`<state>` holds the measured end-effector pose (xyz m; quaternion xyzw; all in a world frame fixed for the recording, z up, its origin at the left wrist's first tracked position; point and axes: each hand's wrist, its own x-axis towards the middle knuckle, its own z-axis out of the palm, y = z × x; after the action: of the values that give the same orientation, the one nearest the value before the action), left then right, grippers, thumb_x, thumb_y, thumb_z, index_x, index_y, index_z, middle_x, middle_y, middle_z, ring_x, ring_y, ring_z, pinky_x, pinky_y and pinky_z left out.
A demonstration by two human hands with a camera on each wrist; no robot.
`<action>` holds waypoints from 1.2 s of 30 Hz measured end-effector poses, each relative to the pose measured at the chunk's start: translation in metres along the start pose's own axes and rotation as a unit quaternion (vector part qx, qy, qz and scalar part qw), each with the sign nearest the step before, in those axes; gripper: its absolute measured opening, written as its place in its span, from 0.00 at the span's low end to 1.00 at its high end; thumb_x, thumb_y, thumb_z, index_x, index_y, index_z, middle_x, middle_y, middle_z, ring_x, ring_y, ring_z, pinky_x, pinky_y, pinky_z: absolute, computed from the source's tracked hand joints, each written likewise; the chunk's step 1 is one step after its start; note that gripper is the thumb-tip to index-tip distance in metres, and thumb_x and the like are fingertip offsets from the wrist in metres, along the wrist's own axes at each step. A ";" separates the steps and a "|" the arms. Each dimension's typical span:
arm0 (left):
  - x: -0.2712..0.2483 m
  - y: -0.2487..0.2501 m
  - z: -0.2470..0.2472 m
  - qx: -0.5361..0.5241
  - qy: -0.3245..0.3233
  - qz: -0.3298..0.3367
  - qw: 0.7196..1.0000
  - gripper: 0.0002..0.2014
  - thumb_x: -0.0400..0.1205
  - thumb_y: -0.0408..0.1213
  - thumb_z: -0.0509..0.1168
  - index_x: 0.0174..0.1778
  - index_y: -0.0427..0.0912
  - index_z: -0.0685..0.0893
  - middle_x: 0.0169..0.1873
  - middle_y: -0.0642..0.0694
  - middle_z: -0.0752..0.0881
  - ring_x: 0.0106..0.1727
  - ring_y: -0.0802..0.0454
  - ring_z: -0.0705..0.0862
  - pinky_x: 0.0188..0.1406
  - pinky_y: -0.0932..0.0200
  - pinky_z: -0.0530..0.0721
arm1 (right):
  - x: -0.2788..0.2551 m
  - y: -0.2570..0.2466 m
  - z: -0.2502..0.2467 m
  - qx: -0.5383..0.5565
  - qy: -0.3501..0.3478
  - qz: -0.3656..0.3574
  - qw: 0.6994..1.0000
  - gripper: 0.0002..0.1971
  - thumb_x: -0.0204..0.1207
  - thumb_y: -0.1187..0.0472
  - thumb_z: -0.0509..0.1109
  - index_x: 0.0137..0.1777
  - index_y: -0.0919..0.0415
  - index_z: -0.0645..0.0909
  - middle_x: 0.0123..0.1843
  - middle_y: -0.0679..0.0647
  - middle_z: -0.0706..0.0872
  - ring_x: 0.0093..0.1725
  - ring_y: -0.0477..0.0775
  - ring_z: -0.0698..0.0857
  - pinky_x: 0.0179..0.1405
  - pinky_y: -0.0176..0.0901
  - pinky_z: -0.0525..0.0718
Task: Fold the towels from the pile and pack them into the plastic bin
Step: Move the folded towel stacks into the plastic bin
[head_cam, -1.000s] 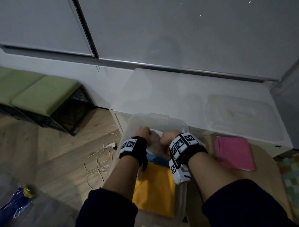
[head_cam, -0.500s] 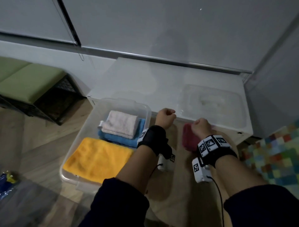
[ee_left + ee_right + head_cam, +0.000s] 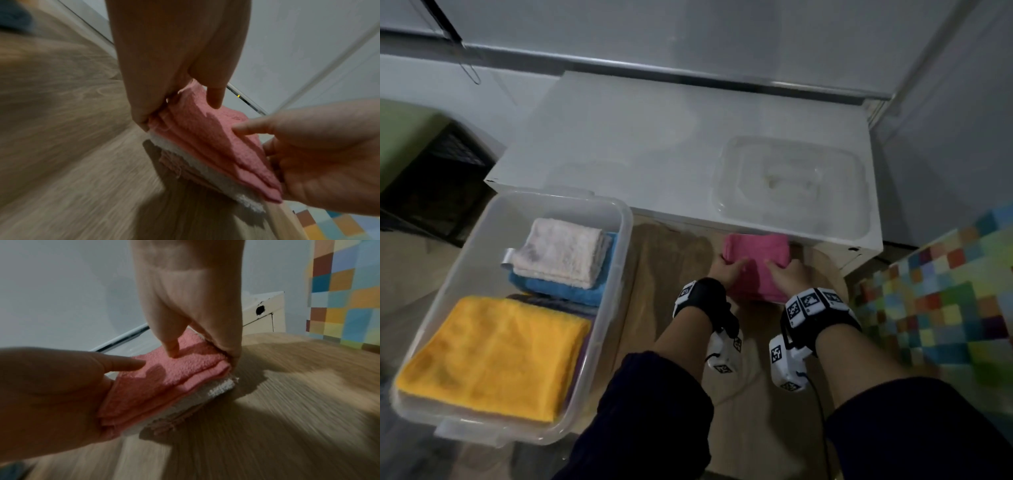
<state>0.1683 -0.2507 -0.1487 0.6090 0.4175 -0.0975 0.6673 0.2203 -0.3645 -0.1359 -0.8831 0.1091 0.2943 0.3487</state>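
Observation:
A folded pink towel (image 3: 756, 260) lies on the round wooden table (image 3: 671, 267), just in front of the white cabinet. My left hand (image 3: 726, 270) pinches its left edge and my right hand (image 3: 784, 274) pinches its right edge, thumbs on top and fingers underneath. In the wrist views a white layer (image 3: 205, 391) shows under the pink folds (image 3: 205, 138), and the near edge casts a shadow on the wood. The clear plastic bin (image 3: 619, 240) stands to the left. It holds a yellow towel (image 3: 493, 353), and a pale towel (image 3: 561, 253) on a blue towel (image 3: 558, 287).
A clear lid (image 3: 791, 185) lies on the white cabinet (image 3: 637, 144) behind the table. A colourful chequered mat (image 3: 945, 291) covers the floor at the right. A green cushion on a black crate (image 3: 431, 164) stands at the far left.
Both hands left the bin, where the pale towel now lies on the blue one. They moved right and took hold of the pink towel's two sides.

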 end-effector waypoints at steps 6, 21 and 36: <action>0.007 -0.009 0.007 0.027 -0.018 -0.046 0.998 0.29 0.79 0.38 0.69 0.73 0.32 0.67 0.70 0.35 0.75 0.68 0.39 0.76 0.62 0.54 0.77 | -0.003 0.007 -0.007 0.005 -0.031 0.055 0.998 0.26 0.79 0.53 0.66 0.68 0.73 0.72 0.65 0.67 0.79 0.63 0.64 0.79 0.41 0.40 0.75; -0.075 0.060 -0.081 -0.056 0.066 0.142 0.986 0.27 0.72 0.45 0.74 0.56 0.41 0.66 0.52 0.43 0.79 0.53 0.48 0.81 0.57 0.53 0.82 | -0.069 -0.078 0.006 0.335 -0.144 -0.051 0.930 0.21 0.66 0.45 0.76 0.54 0.56 0.83 0.46 0.59 0.89 0.45 0.61 0.87 0.49 0.58 0.86; -0.140 0.071 -0.323 0.031 0.175 0.108 0.978 0.06 0.80 0.36 0.65 0.47 0.37 0.83 0.41 0.41 0.84 0.37 0.47 0.82 0.52 0.50 0.84 | -0.179 -0.194 0.160 0.227 -0.238 -0.138 0.934 0.26 0.72 0.52 0.75 0.64 0.69 0.78 0.55 0.65 0.87 0.52 0.63 0.86 0.58 0.59 0.85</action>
<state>-0.0160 0.0021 0.0270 0.6790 0.4563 0.0706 0.5708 0.0834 -0.1158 -0.0154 -0.6908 -0.0358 0.4120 0.5931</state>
